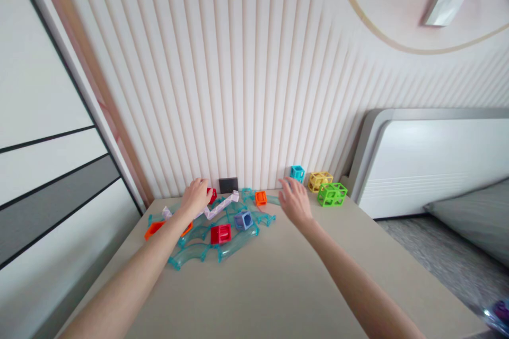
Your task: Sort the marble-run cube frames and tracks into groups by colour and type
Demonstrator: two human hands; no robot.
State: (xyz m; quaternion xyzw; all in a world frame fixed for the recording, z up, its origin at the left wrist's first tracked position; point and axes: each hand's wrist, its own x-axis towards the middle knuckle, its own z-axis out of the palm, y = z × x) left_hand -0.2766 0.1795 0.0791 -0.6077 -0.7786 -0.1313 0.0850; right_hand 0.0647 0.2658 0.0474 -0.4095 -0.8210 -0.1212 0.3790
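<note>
My left hand (195, 197) is at the back of the table, its fingers bent around a small red block (213, 197) that it partly hides. My right hand (295, 199) is open, fingers apart, just in front of an upright cyan frame block (297, 173); I see nothing in it. Between the hands lies a spread of clear teal tube pieces (238, 242). Among them are a red cube block (220, 234), a blue-violet cube block (243, 220), an orange cube block (260, 198) and a pale lilac zigzag piece (217, 208).
A yellow frame block (319, 180) and a green frame block (332, 194) stand at the back right. An orange piece (154, 230) lies beside my left forearm. A black rectangular object (228, 185) leans on the ribbed wall (254, 74). A bed (445, 159) is to the right.
</note>
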